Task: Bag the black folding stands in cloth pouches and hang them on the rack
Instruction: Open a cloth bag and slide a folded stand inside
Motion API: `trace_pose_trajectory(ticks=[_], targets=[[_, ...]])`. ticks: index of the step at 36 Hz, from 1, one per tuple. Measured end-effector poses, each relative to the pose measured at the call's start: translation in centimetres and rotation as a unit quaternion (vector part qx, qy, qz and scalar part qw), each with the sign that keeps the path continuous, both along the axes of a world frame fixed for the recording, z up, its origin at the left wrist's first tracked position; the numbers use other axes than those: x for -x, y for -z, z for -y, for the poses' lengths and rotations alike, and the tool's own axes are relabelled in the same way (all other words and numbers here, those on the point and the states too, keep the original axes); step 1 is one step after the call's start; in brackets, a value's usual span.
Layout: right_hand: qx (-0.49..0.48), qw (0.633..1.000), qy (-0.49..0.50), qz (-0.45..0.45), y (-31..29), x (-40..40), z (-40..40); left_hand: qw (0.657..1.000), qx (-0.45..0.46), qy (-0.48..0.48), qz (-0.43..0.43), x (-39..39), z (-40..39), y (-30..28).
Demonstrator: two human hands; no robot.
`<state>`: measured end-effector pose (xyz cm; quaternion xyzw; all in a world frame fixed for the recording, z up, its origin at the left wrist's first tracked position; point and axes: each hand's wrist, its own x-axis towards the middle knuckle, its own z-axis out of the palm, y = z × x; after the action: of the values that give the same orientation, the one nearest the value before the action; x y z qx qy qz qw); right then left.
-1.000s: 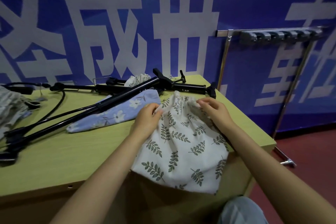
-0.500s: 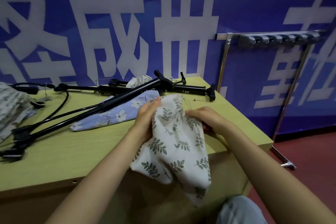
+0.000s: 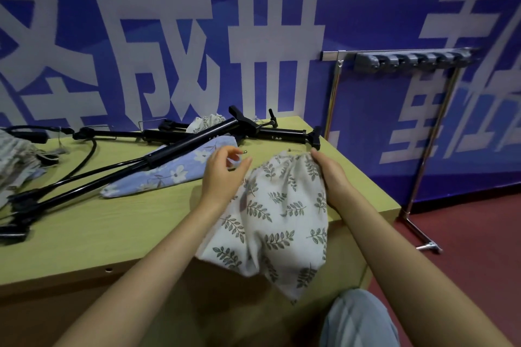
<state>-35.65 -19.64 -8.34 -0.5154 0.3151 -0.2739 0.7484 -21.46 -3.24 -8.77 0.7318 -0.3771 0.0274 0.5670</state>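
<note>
Both forearms are bare, with no sleeves showing. The knee (image 3: 358, 318), just below the table (image 3: 84, 222) edge, wears light blue-grey trousers.

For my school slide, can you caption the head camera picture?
Right hand grips a leaf-print pouch at the table edge, black stands waiting.

Both forearms reach forward from the lower edge of the view, bare to the elbow. The left hand (image 3: 224, 175) is raised with its palm turned rightward, fingers loosely curved and spread, thumb apart, gripping nothing. The right hand (image 3: 331, 175) lies knuckles up, its fingers curled, pinching the gathered top of the leaf-print pouch (image 3: 270, 220).
</note>
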Motion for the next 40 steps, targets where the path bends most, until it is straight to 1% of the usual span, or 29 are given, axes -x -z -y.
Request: trace_pose_trajectory(ticks=[3, 5, 6, 8, 9, 10, 12, 16, 19, 21, 22, 25, 26, 28, 29, 30, 31, 33, 35, 36, 37, 38, 39, 40], targets=[[-0.045, 0.999, 0.005, 0.024, -0.1, 0.6, -1.1, 0.995, -0.026, 0.092, -0.016, 3.6, -1.1, -1.5], [-0.089, 0.993, -0.039, 0.072, 0.0, 1.0, -2.6, 0.987, -0.072, 0.137, -0.032, 5.5, -1.5, -2.1], [-0.107, 0.987, -0.071, 0.099, 0.2, 1.1, -3.3, 0.984, -0.084, 0.147, -0.063, 6.1, -1.6, -2.3], [-0.119, 0.975, -0.127, 0.135, 0.6, 1.4, -4.9, 0.968, -0.076, 0.159, -0.179, 7.1, -2.1, -2.5], [-0.116, 0.970, -0.158, 0.148, 0.8, 1.6, -5.6, 0.959, -0.063, 0.158, -0.226, 7.4, -2.2, -2.2], [-0.111, 0.964, -0.182, 0.158, 0.9, 1.8, -6.4, 0.954, -0.058, 0.155, -0.252, 7.6, -2.3, -1.8], [-0.083, 0.962, -0.205, 0.161, 0.9, 2.2, -8.1, 0.947, -0.051, 0.151, -0.277, 7.8, -2.6, -0.8], [-0.012, 0.965, -0.207, 0.163, 0.9, 2.6, -10.6, 0.929, -0.023, 0.169, -0.329, 8.8, -3.9, -0.2], [0.023, 0.968, -0.204, 0.147, 1.2, 3.2, -11.6, 0.924, 0.011, 0.187, -0.334, 9.7, -4.5, 0.3], [0.031, 0.975, -0.172, 0.140, 1.5, 3.4, -12.1, 0.925, 0.031, 0.185, -0.330, 10.1, -4.9, 0.5], [0.028, 0.978, -0.157, 0.134, 1.7, 3.4, -12.2, 0.931, 0.033, 0.175, -0.319, 10.2, -4.9, 0.6], [-0.006, 0.985, -0.118, 0.124, 2.0, 3.9, -12.2, 0.954, 0.024, 0.146, -0.261, 10.3, -4.9, 0.8], [-0.018, 0.986, -0.102, 0.129, 2.1, 4.1, -11.9, 0.956, 0.035, 0.141, -0.253, 10.3, -4.8, 0.7], [-0.051, 0.985, -0.051, 0.157, 1.9, 4.9, -10.8, 0.954, 0.086, 0.135, -0.254, 10.0, -4.8, 0.1], [-0.070, 0.981, -0.022, 0.179, 1.5, 5.3, -10.3, 0.943, 0.126, 0.143, -0.274, 9.8, -4.7, -0.5], [-0.076, 0.978, 0.003, 0.196, 1.3, 5.7, -9.5, 0.921, 0.169, 0.161, -0.311, 9.6, -4.7, -1.2], [-0.081, 0.975, 0.028, 0.207, 1.2, 6.1, -8.8, 0.887, 0.212, 0.191, -0.362, 9.4, -4.5, -1.9], [-0.074, 0.972, 0.057, 0.217, 0.9, 6.7, -8.0, 0.800, 0.282, 0.254, -0.466, 9.1, -4.1, -3.2], [-0.063, 0.969, 0.060, 0.231, 1.1, 6.9, -7.4, 0.722, 0.319, 0.284, -0.545, 9.2, -3.8, -4.2], [-0.060, 0.967, 0.057, 0.242, 1.0, 7.0, -7.4, 0.694, 0.330, 0.294, -0.568, 9.3, -3.7, -4.5], [-0.068, 0.963, 0.053, 0.255, 0.7, 7.1, -7.5, 0.678, 0.332, 0.305, -0.581, 9.5, -3.6, -4.8], [-0.073, 0.959, 0.042, 0.270, 0.5, 7.3, -7.6, 0.679, 0.321, 0.312, -0.582, 9.5, -3.6, -5.0], [-0.081, 0.956, 0.031, 0.281, 0.5, 7.5, -7.5, 0.691, 0.300, 0.322, -0.573, 9.5, -3.6, -5.1], [-0.089, 0.954, 0.018, 0.286, 0.5, 7.7, -7.5, 0.712, 0.272, 0.331, -0.556, 9.5, -3.6, -5.2]])
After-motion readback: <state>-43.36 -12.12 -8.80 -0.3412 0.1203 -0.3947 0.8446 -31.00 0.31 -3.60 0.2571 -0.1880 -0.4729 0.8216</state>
